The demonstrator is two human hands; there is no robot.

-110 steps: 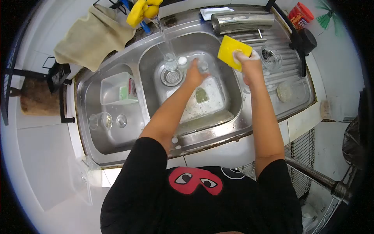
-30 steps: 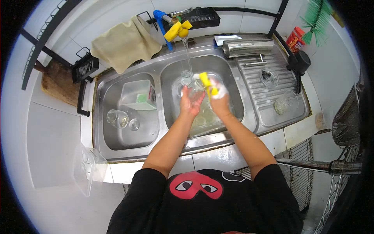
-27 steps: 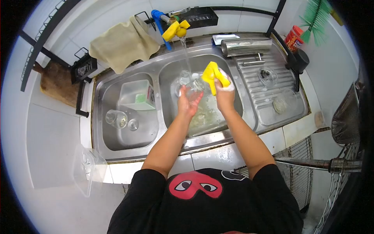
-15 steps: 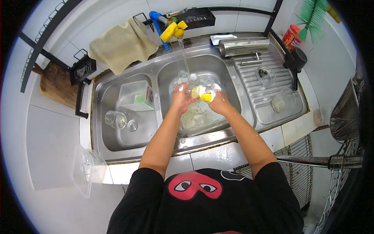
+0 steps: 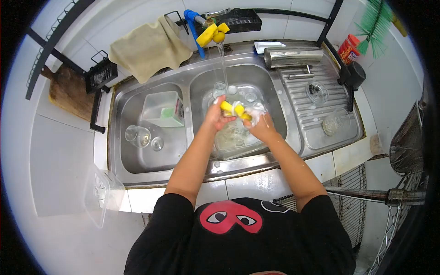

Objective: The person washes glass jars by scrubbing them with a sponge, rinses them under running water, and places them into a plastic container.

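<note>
Left hand [image 5: 214,115] and right hand [image 5: 264,127] are meeting at a yellow sponge [image 5: 239,110] in the large basin [image 5: 273,91]

At far left, a wooden board [image 5: 71,97] is leaning by the wall. A clear tub [image 5: 103,198] is sitting near the edge of the white tiled surface [image 5: 101,153]. Inside the left basin [image 5: 137,163], a clear vessel [image 5: 142,137] is lying on its side, with a small round clear piece [image 5: 157,143] resting just beside it and a plastic container [image 5: 153,104] standing behind. A tan cloth [image 5: 149,46] is hanging above. Next along, water [image 5: 223,62] is running from the tap [image 5: 200,19] into the large basin, where a white round item [image 5: 232,89] is resting between two small glasses.

Over that basin the left hand is cupping, half curled, at the sponge's left end; whether it is also gripping something clear I cannot tell. The right hand is holding the sponge's right end, and white foam [image 5: 256,110] is coating its fingers.

Further right, on the ridged drainboard [image 5: 298,94], a metal cylinder [image 5: 293,57] is lying at the back, and a glass bowl [image 5: 316,91] is holding dark bits.
</note>
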